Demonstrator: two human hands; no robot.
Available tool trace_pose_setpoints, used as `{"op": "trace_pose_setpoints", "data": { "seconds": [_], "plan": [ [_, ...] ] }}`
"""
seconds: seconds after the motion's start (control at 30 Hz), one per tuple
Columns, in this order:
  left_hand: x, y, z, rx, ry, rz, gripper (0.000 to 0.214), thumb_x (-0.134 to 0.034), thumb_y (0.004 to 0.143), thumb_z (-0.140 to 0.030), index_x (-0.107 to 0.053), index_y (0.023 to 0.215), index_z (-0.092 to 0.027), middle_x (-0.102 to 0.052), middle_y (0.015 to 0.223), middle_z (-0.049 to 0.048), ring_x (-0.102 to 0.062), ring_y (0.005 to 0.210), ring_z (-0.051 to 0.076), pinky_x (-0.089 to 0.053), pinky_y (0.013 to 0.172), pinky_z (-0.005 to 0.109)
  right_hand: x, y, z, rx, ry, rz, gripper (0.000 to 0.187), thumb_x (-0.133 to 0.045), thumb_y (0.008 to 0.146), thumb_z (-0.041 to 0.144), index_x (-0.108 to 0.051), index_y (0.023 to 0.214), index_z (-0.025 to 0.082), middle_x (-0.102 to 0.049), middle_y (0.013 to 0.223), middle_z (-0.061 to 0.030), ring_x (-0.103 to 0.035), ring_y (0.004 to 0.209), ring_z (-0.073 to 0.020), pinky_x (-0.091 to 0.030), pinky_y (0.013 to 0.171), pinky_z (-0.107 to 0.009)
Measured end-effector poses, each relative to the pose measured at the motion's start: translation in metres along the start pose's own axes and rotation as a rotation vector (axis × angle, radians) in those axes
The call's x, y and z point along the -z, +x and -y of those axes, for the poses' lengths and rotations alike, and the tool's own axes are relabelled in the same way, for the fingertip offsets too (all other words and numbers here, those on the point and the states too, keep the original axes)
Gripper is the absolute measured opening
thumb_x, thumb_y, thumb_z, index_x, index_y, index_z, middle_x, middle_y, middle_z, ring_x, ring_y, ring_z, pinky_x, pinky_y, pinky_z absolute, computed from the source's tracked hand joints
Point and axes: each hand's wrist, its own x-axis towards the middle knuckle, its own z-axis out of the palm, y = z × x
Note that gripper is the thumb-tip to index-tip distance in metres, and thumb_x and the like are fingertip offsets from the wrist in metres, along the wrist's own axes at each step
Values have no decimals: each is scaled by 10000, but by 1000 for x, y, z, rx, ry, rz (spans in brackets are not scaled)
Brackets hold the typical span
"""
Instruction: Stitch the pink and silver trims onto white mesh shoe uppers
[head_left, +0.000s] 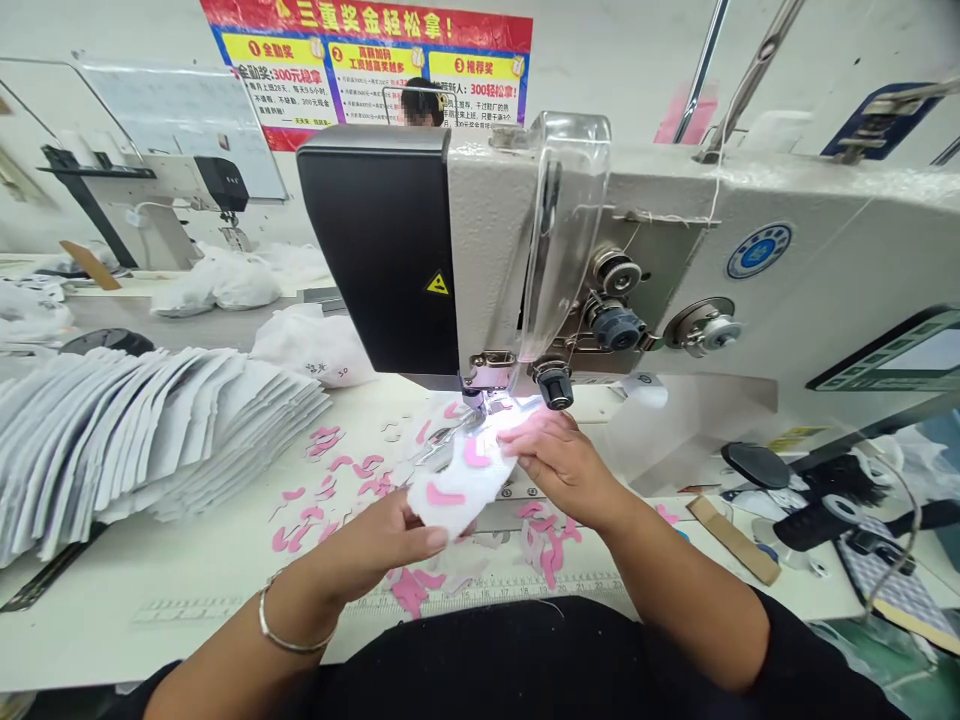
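A white fabric piece (465,480) with pink curved patches lies under the presser foot (484,400) of a grey sewing machine (675,250). My left hand (382,545) pinches the near edge of this piece, thumb on top. My right hand (559,460) presses fingers on its right side, close to the needle. A metal bangle (289,630) sits on my left wrist.
A fanned stack of white fabric pieces (142,430) fills the left of the table. Loose pink cut-outs (330,480) lie scattered around the machine bed, more at the right (551,545). White plastic bags (315,345) sit behind. A second sewing machine (180,190) stands at the back left.
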Motion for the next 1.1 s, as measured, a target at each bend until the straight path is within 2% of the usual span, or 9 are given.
{"op": "trace_pose_setpoints", "data": {
  "seconds": [0.1, 0.2, 0.43, 0.57, 0.7, 0.83, 0.93, 1.0, 1.1],
  "plan": [
    [13, -3, 8, 103, -290, -204, 417, -625, 880, -508, -693, 1106, -164, -674, 1185, 142, -625, 1074, 275, -522, 895, 367, 8, -6, 0, 49, 98, 59, 150, -546, 938, 157, -640, 997, 258, -726, 1110, 0, -636, 1045, -161, -374, 1062, -417],
    [24, 7, 5, 8, -493, -470, 311, -614, 904, -445, -679, 1032, -168, -699, 1042, 116, -669, 929, 216, -560, 824, 334, 12, -12, -2, 59, 140, 103, 191, -541, 898, 115, -629, 980, 264, -721, 1111, 5, -633, 1065, -168, -349, 1096, -441],
    [13, 12, -6, 13, -243, -380, 191, -759, 800, -277, -617, 882, -179, -632, 780, 4, -575, 633, 105, -498, 600, 226, 19, -15, -3, -47, 195, 52, 187, -519, 887, 197, -630, 1020, 268, -680, 1146, -22, -630, 1082, -202, -441, 1040, -435],
    [1, 10, 3, 11, -215, -305, 237, -758, 790, -308, -555, 832, -193, -588, 729, -16, -527, 599, 97, -422, 552, 217, 11, -8, 4, -167, -164, 80, 356, -536, 927, 248, -583, 1279, 267, -593, 1356, -73, -560, 1226, -252, -438, 1035, -462],
    [-4, 6, 8, 20, -179, -235, 300, -777, 765, -322, -505, 776, -195, -553, 705, -31, -486, 606, 88, -370, 560, 209, -1, -2, 7, -149, -381, 94, 323, -513, 963, 238, -602, 1272, 265, -625, 1347, -43, -590, 1170, -244, -401, 1041, -466],
    [15, 1, -1, 28, 27, -168, 288, -736, 788, -412, -556, 786, -188, -580, 732, -5, -508, 663, 113, -392, 622, 237, -7, 0, 4, -136, -390, 48, 273, -539, 966, 265, -633, 1222, 280, -650, 1320, -3, -597, 1131, -241, -409, 1010, -456],
    [46, 0, -9, 32, 399, -494, 287, -649, 829, -490, -585, 836, -210, -628, 783, 17, -551, 696, 152, -410, 625, 267, -9, 0, 3, -137, -378, 7, 253, -555, 959, 259, -648, 1193, 284, -660, 1303, 1, -592, 1133, -239, -417, 991, -448],
    [66, 5, -9, 146, 732, -679, 293, -660, 804, -488, -607, 936, -231, -674, 911, 37, -606, 795, 192, -435, 666, 286, -11, -1, 3, -141, -368, -18, 246, -563, 953, 251, -654, 1179, 286, -663, 1297, -1, -596, 1131, -234, -414, 993, -446],
    [87, 23, -1, 314, 982, -690, 460, -655, 779, -525, -578, 1137, -247, -669, 1171, 80, -635, 978, 249, -458, 741, 310, -14, -2, 1, -133, -352, -52, 234, -577, 940, 236, -660, 1155, 278, -669, 1284, -10, -608, 1130, -227, -412, 999, -443]
  ]
}}
